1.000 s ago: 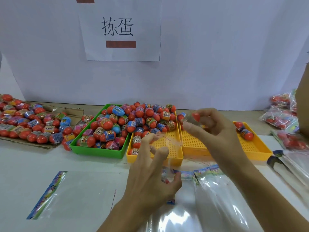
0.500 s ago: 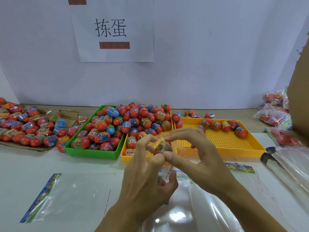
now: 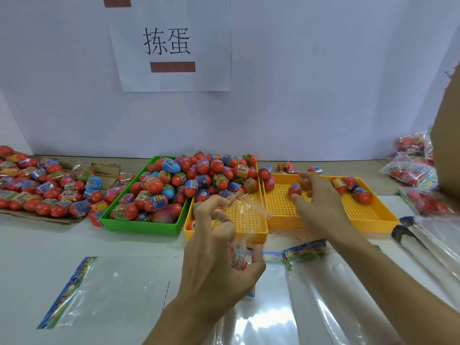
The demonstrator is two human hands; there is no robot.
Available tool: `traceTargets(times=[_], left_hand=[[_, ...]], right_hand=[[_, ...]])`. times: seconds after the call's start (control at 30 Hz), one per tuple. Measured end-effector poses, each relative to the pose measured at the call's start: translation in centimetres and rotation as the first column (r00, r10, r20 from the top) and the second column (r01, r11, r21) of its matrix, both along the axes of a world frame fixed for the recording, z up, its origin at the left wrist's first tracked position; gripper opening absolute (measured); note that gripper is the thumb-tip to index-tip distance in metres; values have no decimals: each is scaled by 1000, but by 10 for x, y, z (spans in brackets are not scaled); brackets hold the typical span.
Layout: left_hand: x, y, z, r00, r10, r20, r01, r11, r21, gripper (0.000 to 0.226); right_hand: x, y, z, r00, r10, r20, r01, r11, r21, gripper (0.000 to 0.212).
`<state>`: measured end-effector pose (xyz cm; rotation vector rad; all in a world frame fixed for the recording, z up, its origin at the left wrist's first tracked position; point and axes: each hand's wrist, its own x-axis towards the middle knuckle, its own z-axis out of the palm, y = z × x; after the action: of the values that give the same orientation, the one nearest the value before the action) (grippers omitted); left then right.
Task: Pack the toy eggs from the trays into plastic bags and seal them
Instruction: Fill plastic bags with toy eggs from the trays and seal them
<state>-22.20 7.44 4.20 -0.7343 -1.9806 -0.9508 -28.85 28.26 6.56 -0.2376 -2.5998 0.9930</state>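
Left hand (image 3: 219, 257) has its grip curled round a clear bag (image 3: 242, 220), mouth held up over the middle yellow tray (image 3: 251, 231). Right hand (image 3: 316, 202) is in the right tray (image 3: 373, 217), fingers pinching an egg (image 3: 295, 190). More eggs fill the green tray (image 3: 142, 226).

Your left hand (image 3: 219, 255) raised at centre, back toward camera, fingers curled, pinching clear bag (image 3: 240, 220) open. Your right hand (image 3: 315, 202) reaches forward, forearm stretched out, thumb and fingers curled round toy egg (image 3: 295, 190).
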Motion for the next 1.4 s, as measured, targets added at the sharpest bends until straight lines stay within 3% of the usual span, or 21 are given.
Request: traceTargets(times=[0.13, 0.23, 0.3, 0.37, 0.43, 0.47, 0.57, 0.63, 0.83, 0.97, 1.07, 1.2, 1.4], left_hand=[[-2, 0, -2, 1000, 0, 16, 0, 1000, -6, 49], [-2, -1, -2, 1000, -1, 18, 1, 1000, -5, 50], [-3, -2, -1, 1000, 3, 22, -3, 1000, -11, 50], [-4, -3, -1, 999, 17, 31, -17, 1000, -20, 50], [-4, -3, -2, 998, 34, 45, -33, 999, -31, 49], [-4, -3, -2, 998, 35, 51, -33, 999, -36, 49], [-2, 0, -3, 998, 40, 55, -37, 998, -43, 50], [-2, 1, -2, 997, 42, 57, -40, 998, -42, 51], [-4, -2, -2, 999, -46, -18, 46, 999, 27, 52], [-5, -1, -3, 999, -35, -32, 36, 999, 20, 53], [-3, 1, -2, 997, -67, -34, 68, 997, 25, 52], [1, 3, -1, 995, -100, 12, 100, 995, 9, 52], [3, 4, 2, 997, -72, -23, 73, 996, 47, 54]], right_hand=[[-23, 8, -4, 981, 50, 186, -85, 979, 187, 62], [-31, 8, -1, 967, 55, 251, -123, 956, 265, 52], [-27, 5, 0, 988, 32, 152, -72, 962, 262, 40], [-15, -2, 5, 996, 72, -50, -62, 982, 178, 30], [8, -15, 18, 943, 206, -263, -237, 967, -93, 30], [22, -21, 26, 884, 288, -368, -375, 907, -193, 30], [63, -39, 40, 707, 480, -520, -619, 775, -126, 30], [76, -48, 41, 686, 556, -470, -652, 756, -57, 25], [76, -56, 25, 756, 559, -341, -591, 807, 13, 16], [77, -53, 22, 758, 547, -356, -615, 782, -107, 33], [79, -51, 24, 757, 575, -310, -638, 753, -159, 34], [86, -51, 22, 736, 622, -268, -668, 731, -137, 34], [87, -49, 22, 787, 528, -318, -578, 812, -83, 32]])
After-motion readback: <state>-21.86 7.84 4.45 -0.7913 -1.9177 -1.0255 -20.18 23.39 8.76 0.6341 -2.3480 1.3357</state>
